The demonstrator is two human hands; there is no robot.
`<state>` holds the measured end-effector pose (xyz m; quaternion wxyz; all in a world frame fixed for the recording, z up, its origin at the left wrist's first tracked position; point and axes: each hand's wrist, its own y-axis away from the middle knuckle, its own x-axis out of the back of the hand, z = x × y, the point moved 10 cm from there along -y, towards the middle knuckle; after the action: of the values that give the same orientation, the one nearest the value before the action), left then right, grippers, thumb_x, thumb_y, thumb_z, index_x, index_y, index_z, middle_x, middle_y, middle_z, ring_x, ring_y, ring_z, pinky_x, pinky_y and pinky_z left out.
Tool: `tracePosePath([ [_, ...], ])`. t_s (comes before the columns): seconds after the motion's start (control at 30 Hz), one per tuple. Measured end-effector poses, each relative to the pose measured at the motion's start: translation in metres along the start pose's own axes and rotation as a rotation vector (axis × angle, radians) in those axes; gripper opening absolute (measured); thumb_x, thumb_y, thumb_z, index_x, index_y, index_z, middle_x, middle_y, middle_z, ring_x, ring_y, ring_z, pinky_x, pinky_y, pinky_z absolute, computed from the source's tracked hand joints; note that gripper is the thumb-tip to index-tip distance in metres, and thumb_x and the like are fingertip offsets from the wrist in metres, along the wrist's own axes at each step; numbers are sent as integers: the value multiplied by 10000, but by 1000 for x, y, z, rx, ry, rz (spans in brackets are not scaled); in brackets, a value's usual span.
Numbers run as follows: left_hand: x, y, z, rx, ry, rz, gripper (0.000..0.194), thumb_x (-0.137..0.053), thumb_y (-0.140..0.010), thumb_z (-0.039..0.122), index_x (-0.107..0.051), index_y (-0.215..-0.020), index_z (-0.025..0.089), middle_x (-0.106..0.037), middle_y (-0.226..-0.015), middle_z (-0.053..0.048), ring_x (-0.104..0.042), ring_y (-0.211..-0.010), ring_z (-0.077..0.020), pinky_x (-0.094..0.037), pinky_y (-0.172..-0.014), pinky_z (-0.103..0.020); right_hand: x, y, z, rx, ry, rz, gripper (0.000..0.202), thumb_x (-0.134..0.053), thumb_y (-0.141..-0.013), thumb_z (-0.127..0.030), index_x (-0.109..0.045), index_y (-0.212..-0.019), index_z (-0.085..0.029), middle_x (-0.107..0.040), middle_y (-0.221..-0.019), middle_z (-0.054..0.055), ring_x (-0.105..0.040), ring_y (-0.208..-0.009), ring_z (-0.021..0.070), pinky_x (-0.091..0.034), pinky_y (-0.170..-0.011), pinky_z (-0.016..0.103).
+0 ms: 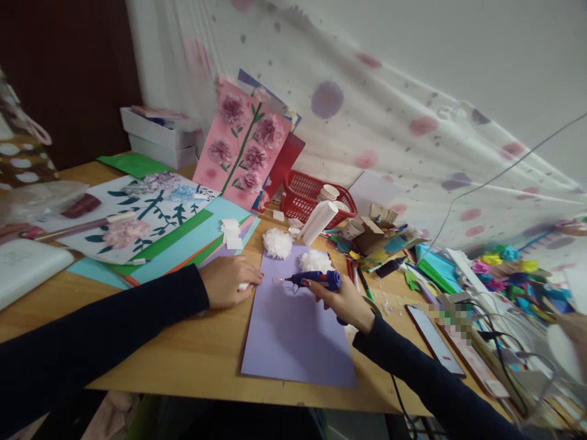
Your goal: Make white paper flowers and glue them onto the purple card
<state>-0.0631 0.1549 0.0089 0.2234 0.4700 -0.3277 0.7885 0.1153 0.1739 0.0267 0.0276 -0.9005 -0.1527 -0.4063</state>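
A sheet of purple paper [293,342] lies on the wooden table in front of me. My right hand [346,302] grips a blue hot glue gun [316,280], its nozzle pointing left just over the sheet. A clear glue blob [277,281] shows near the tip. Two fluffy white paper flowers sit at the sheet's far end, one at the left [277,243] and one [315,261] behind the glue gun. My left hand [229,281] rests at the sheet's left edge, fingers curled round a small white piece [243,286], mostly hidden.
White paper squares [232,233] lie on coloured sheets at the left. Behind stand a pink flower picture [243,146], a red basket [302,192] and a white roll [318,221]. A phone [435,339] and tangled cables [499,342] are at the right.
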Motion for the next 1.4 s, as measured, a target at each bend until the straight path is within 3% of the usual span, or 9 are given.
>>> tracePosePath([
  [0.13, 0, 0, 0, 10, 13, -10, 309, -482, -794, 158, -728, -975, 204, -714, -1092, -18, -651, -987, -222, -504, -898, -376, -3, 0, -4, 61, 32, -22, 326, -565, -822, -486, -685, -824, -183, -561, -551, -20, -479, -449, 85, -380, -401, 194],
  [0.37, 1, 0, -1, 11, 30, 19, 296, -499, -783, 156, -732, -956, 210, -720, -1074, -20, -649, -968, -209, -500, -895, -355, 4, 5, -20, 68, 88, -17, 397, -563, -825, -481, -620, -582, -171, -581, -518, 1, -515, -495, 100, -419, -508, 224],
  [0.63, 1, 0, -2, 29, 27, 6, 299, -498, -789, 163, -733, -968, 211, -717, -1085, -8, -649, -974, -214, -504, -892, -362, 0, 0, 6, -39, 33, -23, 364, -579, -802, -529, -672, -771, -179, -585, -545, -4, -490, -416, 93, -379, -389, 209],
  [0.8, -1, 1, -3, 30, 46, 18, 292, -513, -779, 152, -734, -963, 206, -721, -1073, -19, -651, -977, -222, -501, -897, -370, 0, 0, -10, 44, 78, -16, 362, -567, -821, -497, -639, -662, -180, -645, -576, 20, -597, -547, 136, -477, -542, 241],
  [0.87, 0, 1, -3, 22, 50, 25, 289, -508, -784, 157, -734, -957, 210, -719, -1076, -19, -651, -973, -218, -497, -901, -368, 1, -1, -13, 65, 96, -7, 364, -560, -828, -493, -628, -651, -182, -639, -566, 14, -590, -536, 133, -468, -531, 237],
  [1.0, -1, 0, -4, 29, 52, 22, 284, -518, -778, 164, -734, -955, 214, -721, -1072, -15, -647, -977, -214, -495, -902, -360, 2, -1, -14, 98, 176, 2, 336, -554, -840, -489, -693, -756, -194, -602, -534, -2, -534, -491, 117, -404, -462, 220],
  [1.17, 1, 0, -3, 36, 50, 15, 292, -512, -777, 154, -735, -958, 208, -721, -1072, -11, -648, -972, -218, -502, -885, -366, 2, 5, -25, 147, 229, -35, 315, -570, -831, -484, -720, -852, -208, -654, -641, 11, -553, -533, 125, -419, -489, 230],
  [1.3, 1, 1, -1, 11, 45, 24, 295, -493, -788, 159, -733, -952, 205, -722, -1067, -22, -651, -961, -220, -500, -877, -368, -7, 8, -24, 70, 166, -164, 341, -581, -818, -500, -691, -701, -199, -633, -551, -3, -563, -506, 122, -441, -515, 234],
  [1.4, 0, 0, -1, 5, 34, 31, 291, -501, -779, 162, -732, -948, 210, -723, -1064, -15, -649, -951, -216, -497, -873, -355, -4, 4, -18, 21, 101, -152, 432, -556, -826, -539, -655, -605, -180, -661, -591, 22, -579, -555, 131, -449, -557, 241],
])
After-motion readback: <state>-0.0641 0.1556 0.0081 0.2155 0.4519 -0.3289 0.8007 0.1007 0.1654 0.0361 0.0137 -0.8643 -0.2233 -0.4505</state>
